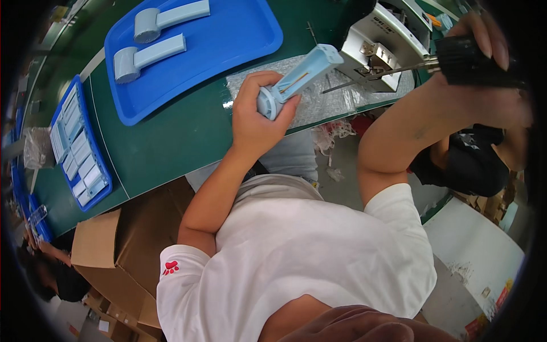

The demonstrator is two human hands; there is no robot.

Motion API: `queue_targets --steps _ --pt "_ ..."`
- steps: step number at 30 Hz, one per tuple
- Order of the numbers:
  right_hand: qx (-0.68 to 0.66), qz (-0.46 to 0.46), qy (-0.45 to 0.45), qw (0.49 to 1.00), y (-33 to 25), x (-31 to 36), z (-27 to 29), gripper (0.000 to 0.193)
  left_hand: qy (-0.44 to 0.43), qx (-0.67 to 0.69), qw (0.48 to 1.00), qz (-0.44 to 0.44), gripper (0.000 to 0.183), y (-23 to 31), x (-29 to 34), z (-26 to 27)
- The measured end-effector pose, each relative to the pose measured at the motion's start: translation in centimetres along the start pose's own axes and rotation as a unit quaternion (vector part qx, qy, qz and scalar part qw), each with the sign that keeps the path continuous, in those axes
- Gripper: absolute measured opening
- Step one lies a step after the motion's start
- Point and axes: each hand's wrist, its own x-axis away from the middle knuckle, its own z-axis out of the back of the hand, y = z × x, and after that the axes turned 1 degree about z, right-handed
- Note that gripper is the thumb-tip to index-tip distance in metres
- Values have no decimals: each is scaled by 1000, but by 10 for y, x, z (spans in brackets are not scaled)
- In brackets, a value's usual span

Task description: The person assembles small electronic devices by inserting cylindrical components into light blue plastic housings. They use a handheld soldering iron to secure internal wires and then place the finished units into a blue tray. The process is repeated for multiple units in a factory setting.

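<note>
1. Two hands are busy, and I start at the grips. The left hand (256, 117) is wrapped round the round end of a pale blue plastic handle (299, 80), fingers closed on it, holding it tilted in the air above the sheet of bubble wrap (330, 100) on the green bench (171, 142).
2. The right hand (484, 54) is closed on the black grip of a power screwdriver (473, 60); its long thin bit (370, 77) points left toward the handle, and the tip sits near it but apart.
3. My worry: the handle is held only at one end, unsupported. If the bit presses in off-line, I judge the piece could twist in the palm or the tip could skid across the plastic and scar it.
4. The left fingers lie close to where the bit points; a slip could catch them.
5. The metal box machine (379, 48) stands just behind the bit, so a wide swing of the tool could knock it.
6. Further out, two more pale blue handles (154, 37) lie in the blue tray (228, 51), well apart from the hands, and a smaller blue tray of flat parts (80, 148) sits at the far left; neither seems at risk.
</note>
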Motion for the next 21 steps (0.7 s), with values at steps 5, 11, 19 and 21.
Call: queue_targets --steps 5,11,19,21 --pt "195 62 38 978 -2 -22 5 55 -4 -13 998 -53 35 0 -1 -1" --pt "298 213 91 926 13 -15 0 54 9 0 999 -49 35 -2 0 -5" --pt "164 66 47 983 6 -2 28 54 11 6 998 -68 36 -1 -1 -5" --pt "26 -26 -11 999 -3 8 45 58 15 6 997 -69 37 -2 0 -6"
